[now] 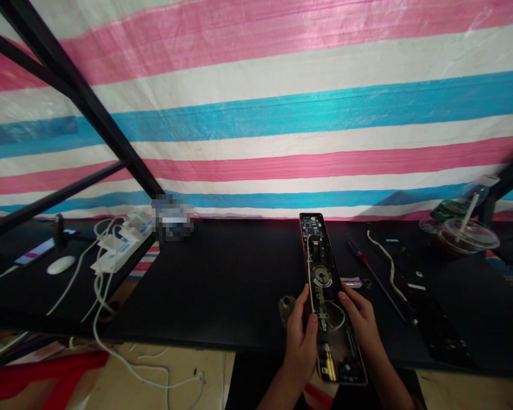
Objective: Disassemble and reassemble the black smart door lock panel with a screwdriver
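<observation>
Both my hands hold a long, narrow electronic device housing (337, 341), its inside facing up. Circuit boards, a round metal part, brass-coloured pieces and white wires show within it. My left hand (300, 336) grips its left edge, and my right hand (361, 316) grips the right edge. The far end reaches over the table, while the near end sticks out past the table's front edge. A small metal part with a round hole (286, 307) lies just left of my left hand. Beyond my right hand are a clear-and-red small item (351, 282) and a screwdriver (378, 280).
On the right of the black table (214, 285) lie a white cable (387, 259), a dark flat panel (442, 330), a lidded drink cup (468, 236) and a plastic bottle (453, 208). At left are a power strip (119, 247), a mouse (61, 265) and a phone (35, 251).
</observation>
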The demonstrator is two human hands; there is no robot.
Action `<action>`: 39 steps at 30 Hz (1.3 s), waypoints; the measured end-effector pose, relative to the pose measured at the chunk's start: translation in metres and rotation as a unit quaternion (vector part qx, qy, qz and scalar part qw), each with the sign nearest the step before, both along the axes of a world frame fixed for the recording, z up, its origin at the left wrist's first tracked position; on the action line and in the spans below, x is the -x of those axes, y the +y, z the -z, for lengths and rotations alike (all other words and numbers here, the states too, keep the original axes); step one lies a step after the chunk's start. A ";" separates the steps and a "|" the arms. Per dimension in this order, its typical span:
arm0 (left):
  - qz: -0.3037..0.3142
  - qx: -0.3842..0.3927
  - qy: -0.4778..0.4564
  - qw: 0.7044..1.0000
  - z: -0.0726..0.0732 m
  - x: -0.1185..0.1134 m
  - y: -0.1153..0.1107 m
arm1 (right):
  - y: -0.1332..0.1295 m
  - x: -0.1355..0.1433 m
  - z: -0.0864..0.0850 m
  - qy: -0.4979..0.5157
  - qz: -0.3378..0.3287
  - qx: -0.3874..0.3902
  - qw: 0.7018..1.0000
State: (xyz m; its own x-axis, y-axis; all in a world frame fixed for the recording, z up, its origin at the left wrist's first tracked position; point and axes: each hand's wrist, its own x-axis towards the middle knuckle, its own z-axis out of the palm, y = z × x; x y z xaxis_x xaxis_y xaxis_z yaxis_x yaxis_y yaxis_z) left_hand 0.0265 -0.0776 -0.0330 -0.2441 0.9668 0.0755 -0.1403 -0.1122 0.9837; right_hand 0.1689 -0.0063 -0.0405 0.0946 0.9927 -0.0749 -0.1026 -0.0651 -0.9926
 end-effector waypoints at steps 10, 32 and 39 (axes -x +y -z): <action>0.000 0.002 -0.060 0.998 -0.005 -0.002 0.004 | 0.004 -0.001 0.001 -0.011 -0.014 -0.018 1.000; 0.078 -0.045 -0.116 0.989 -0.009 0.002 -0.003 | 0.001 -0.003 0.005 0.007 -0.098 -0.098 0.990; 0.075 -0.032 -0.138 0.987 -0.007 0.001 -0.002 | 0.002 -0.003 0.007 0.013 -0.092 -0.090 0.992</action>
